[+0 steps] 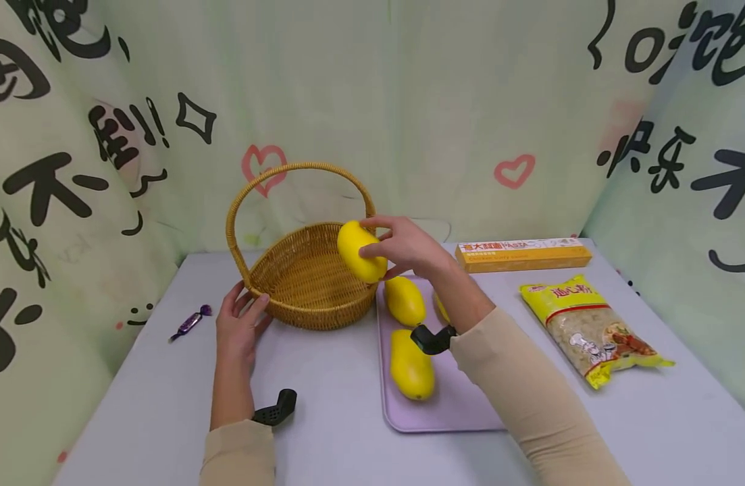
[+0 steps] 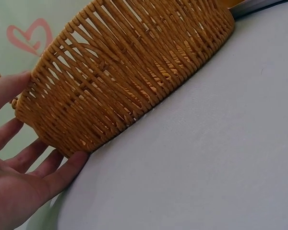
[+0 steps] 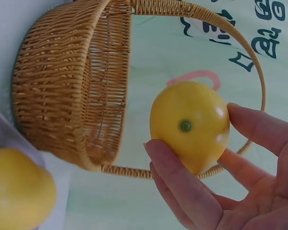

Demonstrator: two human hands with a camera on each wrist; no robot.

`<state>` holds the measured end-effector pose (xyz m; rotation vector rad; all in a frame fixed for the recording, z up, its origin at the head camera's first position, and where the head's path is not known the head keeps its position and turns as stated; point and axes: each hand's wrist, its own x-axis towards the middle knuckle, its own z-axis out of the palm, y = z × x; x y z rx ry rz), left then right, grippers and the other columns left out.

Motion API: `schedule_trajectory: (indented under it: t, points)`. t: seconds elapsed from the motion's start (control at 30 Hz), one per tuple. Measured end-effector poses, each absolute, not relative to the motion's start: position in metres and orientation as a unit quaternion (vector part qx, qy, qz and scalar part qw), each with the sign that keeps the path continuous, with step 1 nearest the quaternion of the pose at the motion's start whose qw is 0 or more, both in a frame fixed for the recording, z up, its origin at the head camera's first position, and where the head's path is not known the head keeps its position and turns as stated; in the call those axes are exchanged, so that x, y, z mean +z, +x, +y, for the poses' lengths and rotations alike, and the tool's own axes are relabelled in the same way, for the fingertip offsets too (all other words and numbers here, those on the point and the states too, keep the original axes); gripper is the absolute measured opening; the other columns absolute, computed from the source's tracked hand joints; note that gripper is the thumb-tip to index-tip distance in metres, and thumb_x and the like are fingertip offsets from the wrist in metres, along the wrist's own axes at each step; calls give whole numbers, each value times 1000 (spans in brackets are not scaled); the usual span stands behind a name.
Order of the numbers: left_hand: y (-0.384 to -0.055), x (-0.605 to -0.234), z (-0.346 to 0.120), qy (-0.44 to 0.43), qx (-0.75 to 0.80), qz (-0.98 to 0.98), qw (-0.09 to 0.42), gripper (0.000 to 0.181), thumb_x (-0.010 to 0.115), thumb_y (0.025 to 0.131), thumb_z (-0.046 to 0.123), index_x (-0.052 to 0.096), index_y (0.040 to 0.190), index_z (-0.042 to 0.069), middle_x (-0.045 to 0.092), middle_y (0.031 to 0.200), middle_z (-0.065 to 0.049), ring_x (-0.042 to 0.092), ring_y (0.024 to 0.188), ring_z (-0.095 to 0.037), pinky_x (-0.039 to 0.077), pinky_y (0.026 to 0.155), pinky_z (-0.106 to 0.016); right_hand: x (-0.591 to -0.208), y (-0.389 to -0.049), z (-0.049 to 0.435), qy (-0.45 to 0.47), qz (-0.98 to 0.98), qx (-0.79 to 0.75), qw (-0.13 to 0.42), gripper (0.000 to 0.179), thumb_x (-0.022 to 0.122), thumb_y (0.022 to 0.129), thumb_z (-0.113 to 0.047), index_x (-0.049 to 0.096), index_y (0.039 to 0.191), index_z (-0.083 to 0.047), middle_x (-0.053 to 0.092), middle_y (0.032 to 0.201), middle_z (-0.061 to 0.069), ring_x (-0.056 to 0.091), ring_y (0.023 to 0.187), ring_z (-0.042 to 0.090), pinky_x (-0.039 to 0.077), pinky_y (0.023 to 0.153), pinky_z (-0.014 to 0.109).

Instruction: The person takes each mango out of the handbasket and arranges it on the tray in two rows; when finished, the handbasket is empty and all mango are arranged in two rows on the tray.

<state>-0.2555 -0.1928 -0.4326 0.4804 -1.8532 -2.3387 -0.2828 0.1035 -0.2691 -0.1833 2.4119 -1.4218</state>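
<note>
My right hand [image 1: 408, 246] pinches a yellow mango [image 1: 355, 251] between thumb and fingers, raised over the right side of a wicker basket [image 1: 311, 318]. In the right wrist view, the mango's green stem spot [image 3: 185, 125] faces the camera. The basket's tall handle arches up behind the mango there. My left hand [image 1: 241, 324] grips the basket's left side, its digits spread from the rim to the base in the left wrist view. No fruit shows in the visible part of the basket's inside. More mangoes [image 1: 411, 364] lie on a lilac tray [image 1: 402, 424], one partly hidden behind my right arm.
A purple-wrapped candy [image 1: 190, 324] lies on the white table left of my left hand. At the back right is a long orange pasta box [image 1: 524, 256], with a yellow bag of noodles [image 1: 591, 331] in front of it. A printed curtain [image 1: 439, 135] encloses the table.
</note>
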Motion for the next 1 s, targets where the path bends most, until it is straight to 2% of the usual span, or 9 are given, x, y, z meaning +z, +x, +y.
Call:
schedule_trajectory:
  t: [0.63, 1.0]
  points:
    - [-254, -432, -191, 167, -766, -619, 56, 76, 70, 100, 19, 29, 164, 30, 35, 167, -5, 47, 145, -23, 49, 113, -43, -260, -242, 148, -60, 864, -477, 149, 63, 68, 99, -23, 45, 157, -28, 53, 144, 17, 64, 118, 34, 64, 87, 45]
    - [-255, -431, -190, 177, -761, -621, 54, 75, 70, 100, 19, 31, 163, 31, 36, 166, -5, 48, 144, -23, 50, 113, -43, -265, -215, 177, -52, 888, -438, 126, 66, 69, 98, -28, 43, 158, -29, 50, 148, 20, 66, 114, 35, 64, 86, 43]
